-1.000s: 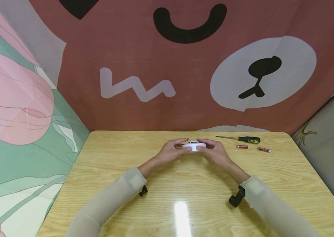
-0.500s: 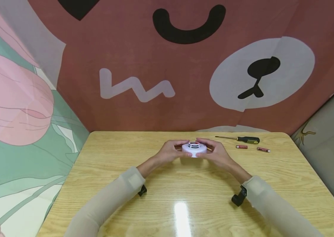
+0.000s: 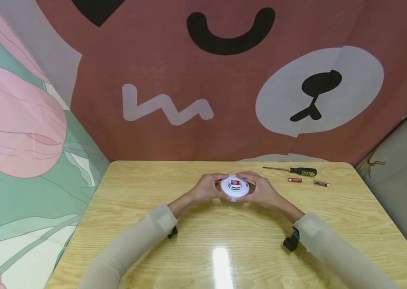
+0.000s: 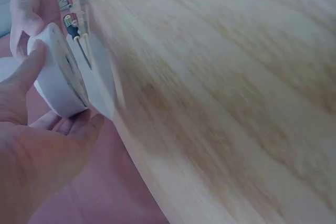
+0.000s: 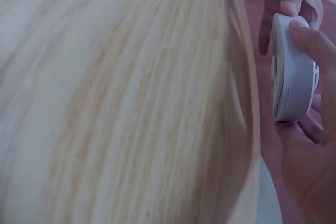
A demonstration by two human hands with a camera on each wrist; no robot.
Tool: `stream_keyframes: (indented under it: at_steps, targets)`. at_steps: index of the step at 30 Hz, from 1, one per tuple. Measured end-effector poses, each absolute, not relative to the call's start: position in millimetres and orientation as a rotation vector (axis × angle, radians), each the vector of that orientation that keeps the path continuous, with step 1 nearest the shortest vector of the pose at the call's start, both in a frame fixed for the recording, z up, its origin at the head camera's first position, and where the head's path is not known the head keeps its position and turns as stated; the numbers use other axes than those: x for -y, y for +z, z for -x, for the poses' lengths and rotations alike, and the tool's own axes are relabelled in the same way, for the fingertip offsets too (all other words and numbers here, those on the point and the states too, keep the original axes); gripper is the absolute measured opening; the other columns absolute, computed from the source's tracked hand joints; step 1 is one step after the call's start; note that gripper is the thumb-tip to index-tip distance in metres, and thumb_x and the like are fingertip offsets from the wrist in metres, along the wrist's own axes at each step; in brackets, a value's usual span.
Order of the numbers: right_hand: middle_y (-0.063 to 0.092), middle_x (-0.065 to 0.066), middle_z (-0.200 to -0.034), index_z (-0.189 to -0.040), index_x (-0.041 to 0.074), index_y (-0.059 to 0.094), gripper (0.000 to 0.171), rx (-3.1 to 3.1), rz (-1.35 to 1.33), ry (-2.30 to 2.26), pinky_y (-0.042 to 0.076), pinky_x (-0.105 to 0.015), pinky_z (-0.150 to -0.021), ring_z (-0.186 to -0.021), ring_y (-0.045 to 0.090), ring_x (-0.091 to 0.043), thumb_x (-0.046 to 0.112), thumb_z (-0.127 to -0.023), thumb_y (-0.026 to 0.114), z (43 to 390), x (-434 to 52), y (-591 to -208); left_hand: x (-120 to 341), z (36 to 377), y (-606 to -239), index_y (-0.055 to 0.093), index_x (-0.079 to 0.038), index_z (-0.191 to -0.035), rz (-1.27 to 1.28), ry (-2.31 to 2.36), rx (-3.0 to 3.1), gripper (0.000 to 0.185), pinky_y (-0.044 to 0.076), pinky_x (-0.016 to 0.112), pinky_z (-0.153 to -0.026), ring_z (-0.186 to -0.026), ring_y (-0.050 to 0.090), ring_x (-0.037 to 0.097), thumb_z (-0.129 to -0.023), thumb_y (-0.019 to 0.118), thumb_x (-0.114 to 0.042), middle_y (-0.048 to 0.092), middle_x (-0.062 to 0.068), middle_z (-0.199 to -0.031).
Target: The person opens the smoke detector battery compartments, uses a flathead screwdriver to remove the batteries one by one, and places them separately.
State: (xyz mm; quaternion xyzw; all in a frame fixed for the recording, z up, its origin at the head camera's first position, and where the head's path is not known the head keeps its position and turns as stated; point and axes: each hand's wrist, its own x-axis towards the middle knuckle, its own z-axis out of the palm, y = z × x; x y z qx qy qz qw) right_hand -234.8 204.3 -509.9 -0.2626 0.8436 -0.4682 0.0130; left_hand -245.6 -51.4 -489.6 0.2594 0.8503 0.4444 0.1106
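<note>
Gripping the left rim of a round white plastic smoke detector (image 3: 234, 187), left hand (image 3: 207, 187), fingers curled round the edge, thumb on the near side. Raised just off the light wooden table (image 3: 152, 224), around the middle and toward the far side, tilted so the vented face with its red mark looks back at the head camera. Seen edge-on from the left wrist as a thick white disc (image 4: 58, 77) pinched between thumb and fingertips. Clamped on the opposite, right rim, right hand (image 3: 262, 190), thumb over the edge in the right wrist view (image 5: 291, 72). Farther right, near the far edge: a black-and-yellow-handled screwdriver (image 3: 293, 171), then two small red batteries (image 3: 295, 180) (image 3: 321, 183) lying apart on the wood.
</note>
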Motion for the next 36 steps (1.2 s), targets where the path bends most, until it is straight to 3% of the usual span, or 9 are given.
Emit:
stream_keyframes:
  at_steps: [3,15,21,36]
  targets:
    - [0.062,-0.011,-0.146,-0.146,0.003,0.062,0.090,-2.711,0.885,-1.369,0.046,-0.054,-0.111,-0.134,0.057,-0.031,0.026,-0.069,0.103,236.3,-202.6,-513.3,51.1,246.3,-491.8,0.059,0.000,-0.148,-0.823,1.225,-2.544,0.084,0.050,0.033,-0.109,-0.129,0.063,0.022,-0.076,0.099,-0.018,0.066,0.013,-0.144]
    - [0.059,-0.015,-0.144,-0.147,0.001,0.060,0.094,-2.716,0.931,-1.350,0.044,-0.059,-0.111,-0.131,0.058,-0.036,0.025,-0.068,0.103,238.1,-192.6,-524.2,50.1,244.9,-495.8,0.062,0.000,-0.144,-0.900,1.009,-2.707,0.085,0.045,0.038,-0.116,-0.135,0.061,0.028,-0.071,0.102,-0.018,0.066,0.013,-0.144]
    - [0.056,-0.017,-0.147,-0.150,0.001,0.057,0.094,-2.659,0.896,-1.342,0.045,-0.056,-0.110,-0.131,0.056,-0.035,0.022,-0.069,0.103,234.0,-188.9,-524.2,51.0,242.4,-499.3,0.066,-0.003,-0.141,-0.953,0.944,-2.745,0.082,0.049,0.039,-0.112,-0.128,0.065,0.027,-0.069,0.103,-0.020,0.071,0.012,-0.137]
    - [0.055,-0.015,-0.148,-0.152,0.003,0.055,0.094,-2.669,0.913,-1.282,0.045,-0.056,-0.110,-0.133,0.055,-0.032,0.024,-0.073,0.101,234.4,-189.3,-527.1,52.6,241.6,-504.5,0.064,-0.003,-0.143,-0.936,0.877,-2.784,0.083,0.049,0.039,-0.112,-0.129,0.065,0.027,-0.071,0.102,-0.022,0.069,0.013,-0.139]
